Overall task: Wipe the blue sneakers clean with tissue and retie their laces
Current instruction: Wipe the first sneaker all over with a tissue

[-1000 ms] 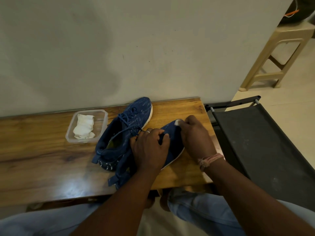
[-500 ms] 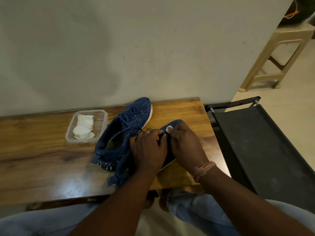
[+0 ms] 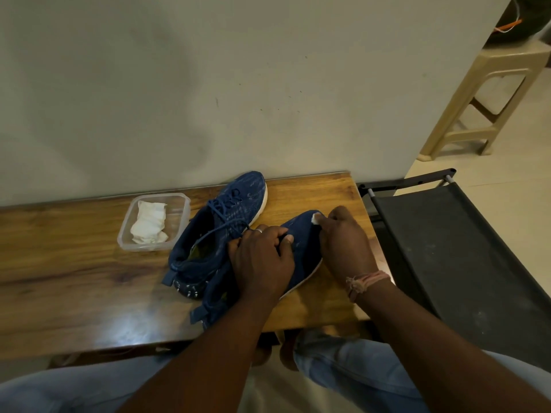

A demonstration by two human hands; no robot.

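Two blue sneakers lie side by side on a wooden bench (image 3: 74, 263). The far sneaker (image 3: 226, 216) rests untouched with its laces loose. My left hand (image 3: 262, 260) grips the near sneaker (image 3: 301, 234) over its middle, fingers curled around the upper. My right hand (image 3: 346, 242) pinches a small white tissue (image 3: 316, 218) against the toe of that near sneaker. Most of the near sneaker is hidden under my hands.
A clear plastic container (image 3: 179, 204) holding folded white tissues (image 3: 149, 223) stands left of the sneakers. The wall runs right behind the bench. A black folding chair (image 3: 453, 251) stands at the bench's right end, and a beige plastic stool (image 3: 489, 93) beyond it.
My right hand with the tissue slid back along the near sneaker's upper toward the laces, then forward again to the toe. My left hand stayed on the sneaker.
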